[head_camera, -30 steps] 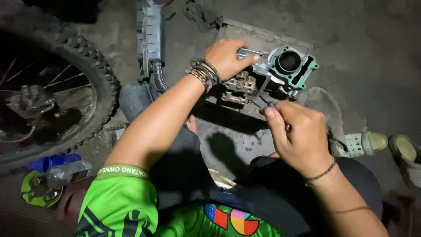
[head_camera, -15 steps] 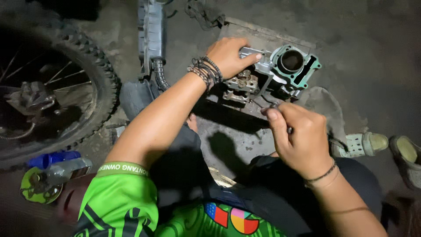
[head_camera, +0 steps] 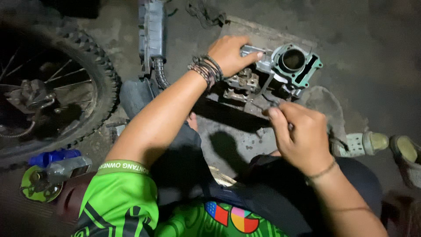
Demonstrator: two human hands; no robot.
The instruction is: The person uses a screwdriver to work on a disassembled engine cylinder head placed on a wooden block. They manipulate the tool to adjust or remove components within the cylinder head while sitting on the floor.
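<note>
Closest to the camera there's the green sleeve (head_camera: pixel 120 197) and dark trousers of the person crouching on the concrete floor (head_camera: pixel 364 52). Down in the near left corner sit a blue part with a grey piece (head_camera: pixel 57 164) and a yellow-green disc (head_camera: pixel 35 186).

A bit further out, the right hand (head_camera: pixel 300 136) is pinched shut around a thin dark tool (head_camera: pixel 267 98), fingertips together on its handle, and the tool's tip reaches toward the engine part. Just right of it lie 2 pale sandals (head_camera: pixel 379 145) on the floor.

Next up, the left hand (head_camera: pixel 230 55), wrist stacked with bracelets (head_camera: pixel 204 68), is clamped over the metal cylinder head (head_camera: pixel 243 81), thumb pressing against the side of the cylinder block (head_camera: pixel 294 63). That block has 1 round bore and a green gasket around its rim, and it rests on a flat slab on the floor, touching the head.

Off to the left stands a knobby motorcycle wheel (head_camera: pixel 52 87), and at the far top a grey ribbed part with a hose (head_camera: pixel 151 33).
</note>
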